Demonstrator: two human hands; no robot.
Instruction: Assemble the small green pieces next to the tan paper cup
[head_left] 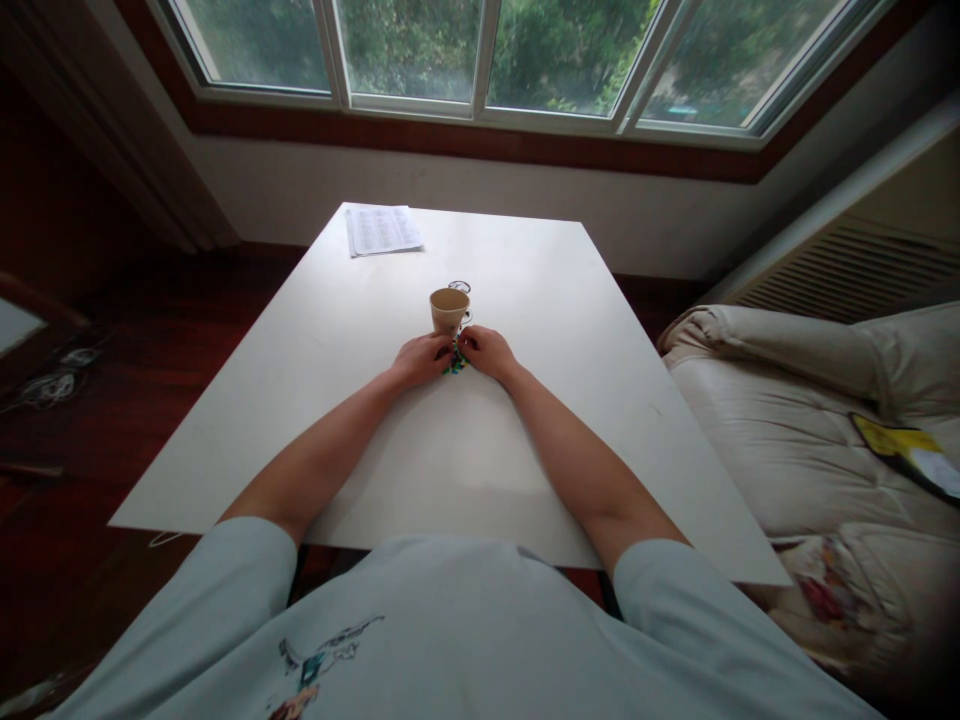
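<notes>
A tan cup (448, 306) stands upright on the white table (442, 440). Just in front of it lies a small cluster of green and dark bead-like pieces (454, 367), too tiny to make out singly. My left hand (424, 359) rests at the cluster's left side, close to the cup's base, its fingers curled in. From the right, my right hand (486, 351) meets the pieces with bent, pinched fingers. Whatever either hand's fingertips hold is too small to name. Behind the cup and along its right side shows a thin dark cord (460, 286), partly hidden by the cup.
Printed sheets of paper (384, 230) lie at the table's far left corner. A cream sofa (795, 420) flanks the table on the right, with a yellow and black item (900, 445) on it. White cables (56, 388) lie on the dark red floor at left. Windows (480, 60) are beyond.
</notes>
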